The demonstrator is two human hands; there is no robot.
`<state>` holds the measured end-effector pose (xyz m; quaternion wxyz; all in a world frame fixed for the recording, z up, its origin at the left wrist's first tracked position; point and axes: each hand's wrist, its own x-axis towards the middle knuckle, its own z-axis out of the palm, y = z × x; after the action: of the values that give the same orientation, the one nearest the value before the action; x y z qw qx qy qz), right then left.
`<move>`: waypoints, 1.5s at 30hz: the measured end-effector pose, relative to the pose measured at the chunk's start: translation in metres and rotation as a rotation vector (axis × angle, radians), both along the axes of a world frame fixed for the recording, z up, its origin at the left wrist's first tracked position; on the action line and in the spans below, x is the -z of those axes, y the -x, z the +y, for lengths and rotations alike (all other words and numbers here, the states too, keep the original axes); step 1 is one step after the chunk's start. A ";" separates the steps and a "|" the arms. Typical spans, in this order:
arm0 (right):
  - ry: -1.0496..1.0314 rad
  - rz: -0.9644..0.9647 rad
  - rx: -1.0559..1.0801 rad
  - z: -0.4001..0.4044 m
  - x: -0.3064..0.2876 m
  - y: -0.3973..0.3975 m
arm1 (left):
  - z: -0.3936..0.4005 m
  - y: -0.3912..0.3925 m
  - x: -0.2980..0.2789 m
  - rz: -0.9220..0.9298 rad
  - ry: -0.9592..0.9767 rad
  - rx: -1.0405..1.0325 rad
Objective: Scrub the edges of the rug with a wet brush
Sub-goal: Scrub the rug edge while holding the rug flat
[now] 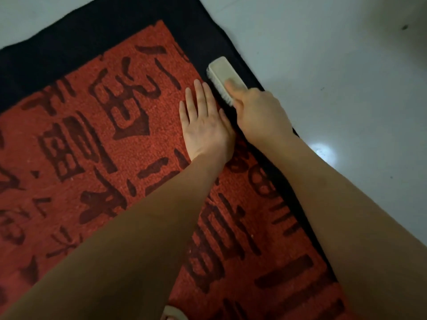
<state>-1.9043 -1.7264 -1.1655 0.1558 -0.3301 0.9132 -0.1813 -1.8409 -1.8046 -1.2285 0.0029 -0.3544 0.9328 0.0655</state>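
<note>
A red rug [97, 139] with dark character patterns and a black border lies on a pale floor. A cream scrub brush [223, 73] rests bristles-down on the black border along the rug's right edge. My right hand [258, 112] grips the brush's near end, thumb pressed on its back. My left hand [204, 121] lies flat on the red part of the rug just left of the brush, fingers spread and holding nothing.
Pale glossy floor [346, 77] surrounds the rug to the right and beyond the far edge, with a bright light reflection [323, 151] near my right forearm. A pale slipper or foot [174, 314] shows at the bottom edge on the rug.
</note>
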 end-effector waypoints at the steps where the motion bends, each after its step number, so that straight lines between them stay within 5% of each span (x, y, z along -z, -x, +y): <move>1: 0.014 0.007 0.005 -0.004 0.000 0.003 | 0.000 -0.001 0.001 -0.003 0.006 0.002; 6: -0.123 -0.021 0.078 0.064 -0.008 -0.052 | -0.001 -0.002 0.002 0.029 0.014 0.016; 12: -0.024 0.040 0.074 -0.009 0.002 0.006 | -0.003 0.000 0.001 -0.004 0.023 0.044; 17: -0.184 0.090 0.165 0.092 -0.005 -0.075 | -0.005 -0.001 -0.004 -0.021 0.011 0.063; 23: -0.074 0.087 0.198 0.047 0.011 -0.038 | 0.022 0.003 -0.015 -0.059 -0.114 0.171; 29: -0.238 0.043 0.270 0.132 -0.011 -0.097 | 0.042 -0.004 -0.001 0.006 0.024 0.164; 34: -0.109 0.069 0.246 0.086 0.007 -0.034 | 0.045 0.002 0.000 -0.005 0.034 0.157; 40: -0.089 -0.080 0.353 0.161 -0.008 -0.098 | 0.043 0.003 0.000 0.008 0.023 0.162; 45: -0.003 -0.001 0.364 0.106 0.011 -0.054 | 0.043 0.002 -0.003 -0.007 0.004 0.162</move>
<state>-1.8500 -1.6200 -1.1761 0.1216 -0.1591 0.9580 -0.2054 -1.8424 -1.7616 -1.2257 0.0108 -0.2781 0.9585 0.0618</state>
